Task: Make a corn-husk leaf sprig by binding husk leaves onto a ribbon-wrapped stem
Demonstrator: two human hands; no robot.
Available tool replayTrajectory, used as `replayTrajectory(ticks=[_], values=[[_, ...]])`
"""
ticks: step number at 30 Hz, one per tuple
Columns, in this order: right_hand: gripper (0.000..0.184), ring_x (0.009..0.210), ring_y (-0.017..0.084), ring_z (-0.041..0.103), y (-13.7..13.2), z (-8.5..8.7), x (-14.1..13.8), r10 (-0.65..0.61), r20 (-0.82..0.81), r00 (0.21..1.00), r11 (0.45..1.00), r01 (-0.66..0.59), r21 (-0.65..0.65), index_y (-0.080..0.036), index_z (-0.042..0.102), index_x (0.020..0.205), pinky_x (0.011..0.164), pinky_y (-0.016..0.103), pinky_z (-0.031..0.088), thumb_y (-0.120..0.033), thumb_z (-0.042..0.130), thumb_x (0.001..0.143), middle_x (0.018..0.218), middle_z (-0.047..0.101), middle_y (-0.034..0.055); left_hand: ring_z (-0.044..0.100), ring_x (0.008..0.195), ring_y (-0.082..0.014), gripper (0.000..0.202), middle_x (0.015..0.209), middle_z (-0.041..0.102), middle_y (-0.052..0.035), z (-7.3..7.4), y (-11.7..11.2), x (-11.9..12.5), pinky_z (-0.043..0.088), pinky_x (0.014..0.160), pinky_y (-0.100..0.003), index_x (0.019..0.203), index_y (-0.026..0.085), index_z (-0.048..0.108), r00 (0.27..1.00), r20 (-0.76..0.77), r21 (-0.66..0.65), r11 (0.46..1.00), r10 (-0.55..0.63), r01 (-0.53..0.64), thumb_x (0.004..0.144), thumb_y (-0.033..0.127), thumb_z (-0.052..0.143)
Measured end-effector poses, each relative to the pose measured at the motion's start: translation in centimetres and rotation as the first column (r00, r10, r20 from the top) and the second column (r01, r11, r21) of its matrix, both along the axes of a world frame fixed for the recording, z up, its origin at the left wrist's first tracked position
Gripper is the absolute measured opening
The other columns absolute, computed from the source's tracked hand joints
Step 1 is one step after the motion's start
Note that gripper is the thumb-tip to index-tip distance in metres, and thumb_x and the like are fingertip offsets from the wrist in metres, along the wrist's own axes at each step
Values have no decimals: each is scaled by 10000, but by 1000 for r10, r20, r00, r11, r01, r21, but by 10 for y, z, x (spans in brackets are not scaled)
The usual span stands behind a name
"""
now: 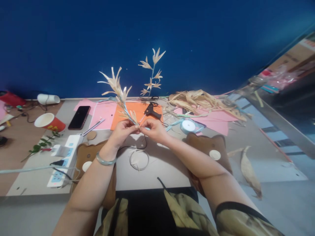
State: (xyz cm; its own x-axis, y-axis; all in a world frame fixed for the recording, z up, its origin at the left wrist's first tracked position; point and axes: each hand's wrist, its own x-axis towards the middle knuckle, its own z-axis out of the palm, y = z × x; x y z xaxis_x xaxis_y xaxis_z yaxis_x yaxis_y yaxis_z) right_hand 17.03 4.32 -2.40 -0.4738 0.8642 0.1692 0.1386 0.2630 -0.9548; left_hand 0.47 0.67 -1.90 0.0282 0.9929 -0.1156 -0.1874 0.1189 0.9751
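Observation:
My left hand [123, 132] is closed around the lower end of a branch of pale husk flowers [117, 87], which leans up and to the left on a light-blue wrapped stem. My right hand [155, 130] pinches at the same stem end, its fingertips meeting those of the left. Any tape or thin strip between the fingers is too small to make out. Just beyond the hands lies a black glue gun [152, 112] on an orange sheet [118, 114]. A second husk-flower branch [153, 77] stands upright behind, against the blue wall.
A ring of wire [139, 160] lies in front of me. To the left are a phone [79, 118], a power strip [64, 162], a red paper cup [50, 122] and a green sprig [44, 144]. Dried husks [197, 100] and a ribbon spool [188, 126] are at right. Brown cushions [208, 147] flank my arms.

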Motion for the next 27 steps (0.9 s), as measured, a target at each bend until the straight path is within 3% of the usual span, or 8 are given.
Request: replayTrajectory(ticks=[3, 6, 10, 13, 16, 19, 27], values=[[209, 474, 68, 456, 2, 5, 1, 68, -137, 988, 961, -102, -258, -144, 582, 669, 471, 202, 341, -317, 695, 696, 624, 650, 15, 643, 594, -138, 266, 656, 689, -50, 3, -1, -2, 542, 644, -274, 736, 114, 678, 994, 94, 1, 998, -64, 64, 610, 315, 800], [251, 369, 27, 307, 3, 8, 1, 107, -268, 957, 847, -229, -480, -149, 542, 659, 375, 184, 200, -320, 725, 651, 583, 637, -8, 626, 567, -119, 236, 633, 678, -45, 2, -1, -1, 529, 611, -247, 734, 113, 683, 980, 175, -10, 995, -92, 95, 636, 299, 790], [302, 354, 7, 235, 1, 9, 1, 148, -381, 913, 725, -362, -586, -146, 488, 632, 354, 172, 130, -316, 737, 629, 578, 621, -13, 603, 545, -98, 237, 606, 656, -32, -3, -2, 1, 496, 550, -206, 769, 111, 688, 962, 243, -16, 991, -123, 131, 657, 296, 783], [328, 357, 6, 194, 0, 10, 1, 176, -419, 891, 680, -418, -603, -153, 457, 610, 359, 163, 119, -319, 738, 644, 454, 463, -80, 579, 513, -86, 228, 600, 636, -12, -5, -2, 2, 460, 484, -186, 764, 121, 670, 957, 262, 4, 991, -127, 130, 656, 286, 784], [317, 356, 10, 210, 0, 9, 1, 171, -418, 892, 688, -412, -597, -154, 485, 647, 363, 162, 128, -328, 751, 642, 449, 436, -89, 568, 505, -85, 237, 602, 621, 6, -3, -3, 3, 436, 448, -179, 736, 137, 638, 961, 263, 23, 997, -81, 78, 632, 276, 799], [311, 362, 11, 256, 1, 7, 0, 150, -384, 911, 738, -362, -570, -144, 525, 678, 366, 163, 146, -339, 764, 634, 512, 534, -48, 565, 508, -84, 260, 605, 620, 5, -2, -3, 5, 435, 445, -179, 693, 138, 611, 969, 245, 54, 998, -37, 24, 613, 286, 809], [284, 385, 22, 317, 5, 7, 3, 130, -275, 953, 860, -246, -447, -131, 584, 680, 373, 169, 209, -349, 762, 653, 504, 548, -42, 584, 500, -96, 298, 593, 642, -5, -1, -1, 7, 496, 526, -223, 700, 124, 607, 991, 131, 97, 994, 31, -44, 617, 332, 804]])
